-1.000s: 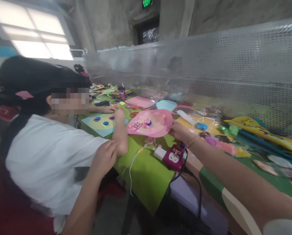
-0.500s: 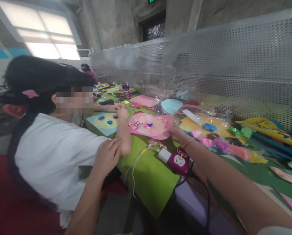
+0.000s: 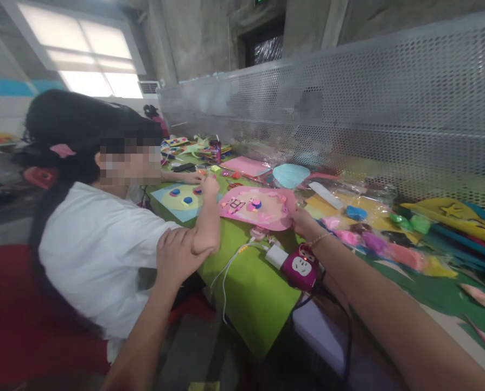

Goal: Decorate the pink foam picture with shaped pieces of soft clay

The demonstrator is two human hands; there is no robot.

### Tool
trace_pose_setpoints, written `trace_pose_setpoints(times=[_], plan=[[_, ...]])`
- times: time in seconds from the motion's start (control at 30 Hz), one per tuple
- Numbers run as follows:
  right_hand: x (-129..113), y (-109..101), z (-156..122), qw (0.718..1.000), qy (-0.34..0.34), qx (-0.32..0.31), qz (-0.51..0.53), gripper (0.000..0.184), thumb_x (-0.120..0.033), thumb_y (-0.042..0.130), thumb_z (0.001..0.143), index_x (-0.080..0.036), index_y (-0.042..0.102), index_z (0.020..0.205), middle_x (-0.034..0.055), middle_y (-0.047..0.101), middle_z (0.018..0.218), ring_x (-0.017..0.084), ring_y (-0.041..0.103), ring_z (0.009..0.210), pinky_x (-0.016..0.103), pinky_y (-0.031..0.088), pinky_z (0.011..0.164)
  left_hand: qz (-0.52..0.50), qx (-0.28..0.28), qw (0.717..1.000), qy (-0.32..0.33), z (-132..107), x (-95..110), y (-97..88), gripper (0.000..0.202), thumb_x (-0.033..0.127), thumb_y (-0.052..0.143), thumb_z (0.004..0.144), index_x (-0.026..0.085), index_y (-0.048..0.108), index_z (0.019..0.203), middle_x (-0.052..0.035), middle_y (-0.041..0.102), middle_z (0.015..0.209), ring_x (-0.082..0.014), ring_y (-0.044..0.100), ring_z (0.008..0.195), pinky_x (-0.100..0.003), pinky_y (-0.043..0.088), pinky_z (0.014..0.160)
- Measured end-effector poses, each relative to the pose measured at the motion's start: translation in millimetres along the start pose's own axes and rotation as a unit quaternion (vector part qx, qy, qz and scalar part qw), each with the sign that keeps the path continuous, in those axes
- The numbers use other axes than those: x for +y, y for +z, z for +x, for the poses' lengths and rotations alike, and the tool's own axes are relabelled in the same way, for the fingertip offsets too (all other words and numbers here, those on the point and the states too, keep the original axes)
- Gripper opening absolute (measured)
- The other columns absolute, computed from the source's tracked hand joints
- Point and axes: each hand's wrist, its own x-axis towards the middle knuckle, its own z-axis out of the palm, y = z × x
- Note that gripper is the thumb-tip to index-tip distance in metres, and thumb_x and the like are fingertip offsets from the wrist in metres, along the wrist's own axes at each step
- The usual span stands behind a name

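My right hand (image 3: 305, 224) pinches the right edge of a pink paper craft (image 3: 285, 220), which has a cream middle and small pink and blue clay pieces. The craft is tilted above the green table cover. With its fingers over the upper arm and its thumb near the elbow, my left hand (image 3: 181, 254) grips the arm (image 3: 209, 220) of a person seated at my left. That person's hands are over a light blue sheet (image 3: 159, 194) bearing a yellow-green shape with blue clay discs.
A purple power adapter (image 3: 301, 266) with white cables lies near the green table cover's (image 3: 254, 304) front edge. Colourful clay packets (image 3: 375, 241) and a light blue paper shape (image 3: 291, 176) lie to the right and behind. A perforated metal screen (image 3: 368, 108) stands along the back.
My left thumb has spread out to the right beneath the person's elbow. The view has shifted slightly, while my right hand keeps hold of the pink paper craft.
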Motion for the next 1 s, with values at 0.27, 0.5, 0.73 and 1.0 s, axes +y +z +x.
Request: trace_pose_setpoints(times=[0.27, 0.5, 0.73, 1.0], plan=[[-14, -1, -6, 0.995, 0.089, 0.025, 0.036, 0.032, -0.033, 0.054, 0.091, -0.016, 0.054, 0.118, 0.0086, 0.057, 0.117, 0.020, 0.059, 0.098, 0.040, 0.052, 0.082, -0.002, 0.056, 0.998, 0.014, -3, 0, 12.7, 0.054, 0.059, 0.061, 0.070, 0.013, 0.064, 0.098, -0.0108, 0.069, 0.088, -0.0285, 0.060, 0.088, -0.043, 0.036, 0.095], [-23, 6, -17, 0.995, 0.088, 0.018, 0.044, 0.029, -0.031, 0.054, 0.091, -0.015, 0.056, 0.114, 0.0076, 0.059, 0.111, 0.017, 0.061, 0.092, 0.037, 0.053, 0.078, -0.002, 0.112, 0.994, 0.002, -10, 4, 25.1, 0.051, 0.055, 0.059, 0.073, 0.015, 0.061, 0.105, -0.0125, 0.068, 0.095, -0.0289, 0.059, 0.094, -0.045, 0.031, 0.098], [-55, -22, -40, 0.998, 0.029, 0.019, 0.047, 0.031, 0.004, 0.051, 0.071, -0.016, 0.061, 0.093, 0.0015, 0.065, 0.073, 0.014, 0.062, 0.063, 0.026, 0.054, 0.060, -0.020, 0.100, 0.995, -0.013, -16, 6, 32.2, 0.052, 0.052, 0.057, 0.075, 0.017, 0.058, 0.114, -0.0140, 0.067, 0.103, -0.0307, 0.059, 0.100, -0.048, 0.029, 0.099], [-83, -100, -103, 0.995, 0.028, 0.090, 0.022, 0.025, 0.005, 0.046, 0.066, -0.017, 0.057, 0.074, -0.0006, 0.058, 0.055, 0.009, 0.053, 0.045, 0.017, 0.045, 0.044, -0.071, 0.081, 0.993, -0.049, -15, 14, 33.4, 0.050, 0.048, 0.057, 0.076, 0.015, 0.060, 0.114, -0.0161, 0.066, 0.107, -0.0330, 0.056, 0.108, -0.051, 0.026, 0.100]])
